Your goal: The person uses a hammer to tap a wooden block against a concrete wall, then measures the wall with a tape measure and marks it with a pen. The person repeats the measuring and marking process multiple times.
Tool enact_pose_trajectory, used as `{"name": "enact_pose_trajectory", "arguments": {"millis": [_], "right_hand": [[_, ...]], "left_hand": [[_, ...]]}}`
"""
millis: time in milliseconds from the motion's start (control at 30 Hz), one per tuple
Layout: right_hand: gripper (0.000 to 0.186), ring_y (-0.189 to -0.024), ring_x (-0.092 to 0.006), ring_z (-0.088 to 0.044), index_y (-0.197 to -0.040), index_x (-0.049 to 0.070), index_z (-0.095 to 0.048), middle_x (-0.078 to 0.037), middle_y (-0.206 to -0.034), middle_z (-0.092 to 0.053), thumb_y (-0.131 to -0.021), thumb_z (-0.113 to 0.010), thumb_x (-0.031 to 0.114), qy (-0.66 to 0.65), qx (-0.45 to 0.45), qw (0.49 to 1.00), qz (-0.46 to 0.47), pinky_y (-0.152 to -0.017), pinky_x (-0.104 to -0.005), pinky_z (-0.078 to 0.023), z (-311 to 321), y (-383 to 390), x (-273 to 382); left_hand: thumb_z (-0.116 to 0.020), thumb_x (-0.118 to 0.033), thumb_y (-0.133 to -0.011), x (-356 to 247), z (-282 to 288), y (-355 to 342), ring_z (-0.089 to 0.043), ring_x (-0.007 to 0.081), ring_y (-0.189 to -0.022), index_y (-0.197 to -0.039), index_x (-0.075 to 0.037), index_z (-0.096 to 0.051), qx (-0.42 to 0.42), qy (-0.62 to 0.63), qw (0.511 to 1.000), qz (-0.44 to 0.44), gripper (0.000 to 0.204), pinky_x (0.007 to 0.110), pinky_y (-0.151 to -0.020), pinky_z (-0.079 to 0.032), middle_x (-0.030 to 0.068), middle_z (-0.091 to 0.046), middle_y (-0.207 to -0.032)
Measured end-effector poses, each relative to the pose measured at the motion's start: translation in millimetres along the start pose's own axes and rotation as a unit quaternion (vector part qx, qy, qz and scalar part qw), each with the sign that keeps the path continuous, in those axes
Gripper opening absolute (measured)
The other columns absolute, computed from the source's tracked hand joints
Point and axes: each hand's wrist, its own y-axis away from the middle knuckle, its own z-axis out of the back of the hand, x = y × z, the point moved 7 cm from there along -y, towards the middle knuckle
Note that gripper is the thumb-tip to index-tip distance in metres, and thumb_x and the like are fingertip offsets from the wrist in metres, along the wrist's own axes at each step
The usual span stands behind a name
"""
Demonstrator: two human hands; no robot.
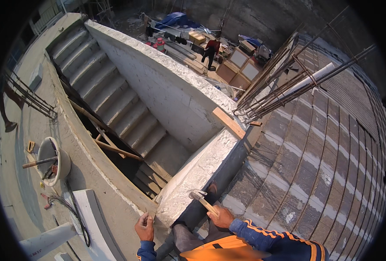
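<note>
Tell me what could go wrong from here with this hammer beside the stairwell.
The hammer in the right hand might catch the left hand if a swing strays. If the grip slips, it could fall over the rough-topped wall onto the stairs. The bare rebar jutting near the wall's corner might jab anyone leaning close.

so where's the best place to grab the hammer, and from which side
Probably the far end of its wooden handle, from the person's right: the handle slants down that way from the metal head, and the right hand grips it there, well clear of the head.
</note>
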Motion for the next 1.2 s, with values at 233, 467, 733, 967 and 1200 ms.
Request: {"name": "enact_pose_trajectory", "arguments": {"millis": [233, 467, 733, 967, 1200], "right_hand": [[0.032, -0.080, -0.0444, -0.070, -0.106, 0.001, -0.064, -0.024, -0.084, -0.070, -0.093, -0.070, 0.029, -0.124, -0.178, 0.975, 0.049, -0.069, -0.0483, -0.054, 162, -36, -62], [0.034, -0.072, -0.0445, -0.067, -0.088, 0.000, -0.064, -0.024, -0.074, -0.066, -0.094, -0.070, 0.033, -0.084, -0.251, 0.955, -0.136, -0.064, -0.0485, -0.051, 213, -60, -169], [0.027, -0.069, -0.0448, -0.066, -0.089, 0.001, -0.064, -0.022, -0.072, -0.065, -0.094, -0.071, 0.027, -0.097, -0.253, 0.958, -0.097, -0.061, -0.0480, -0.051, 244, -80, -207], [0.025, -0.071, -0.0434, -0.067, -0.093, 0.002, -0.064, -0.022, -0.074, -0.066, -0.096, -0.069, 0.027, -0.061, -0.237, 0.968, -0.063, -0.062, -0.0478, -0.051, 265, -115, -181], [0.026, -0.072, -0.0419, -0.067, -0.103, 0.000, -0.063, -0.022, -0.078, -0.066, -0.099, -0.065, 0.025, -0.038, -0.271, 0.961, 0.023, -0.065, -0.0464, -0.052, 312, -168, -121]], "left_hand": [[-0.077, -0.021, -0.092, -162, -275, -79, -0.071, 0.0146, -0.090, -0.107, -0.002, -0.078, 0.198, -0.059, 0.974, -0.091, 0.024, 0.028, -0.080, -0.055, 0.0123, -0.076, -0.102], [-0.075, -0.024, -0.092, -261, -513, -147, -0.074, 0.0223, -0.082, -0.100, -0.004, -0.078, 0.210, -0.052, 0.933, -0.288, 0.022, 0.034, -0.073, -0.056, 0.0145, -0.076, -0.092], [-0.072, -0.025, -0.095, -252, -607, -185, -0.074, 0.0303, -0.077, -0.101, -0.005, -0.075, 0.193, -0.121, 0.916, -0.331, 0.021, 0.038, -0.070, -0.057, 0.0156, -0.075, -0.085], [-0.072, -0.021, -0.092, -224, -616, -187, -0.072, 0.0348, -0.088, -0.104, -0.009, -0.076, 0.219, -0.178, 0.898, -0.338, 0.017, 0.042, -0.078, -0.057, 0.0135, -0.074, -0.100], [-0.068, -0.020, -0.093, -219, -626, -180, -0.069, 0.0325, -0.093, -0.106, -0.013, -0.076, 0.204, -0.248, 0.874, -0.366, 0.017, 0.042, -0.078, -0.056, 0.0103, -0.073, -0.098]]}}
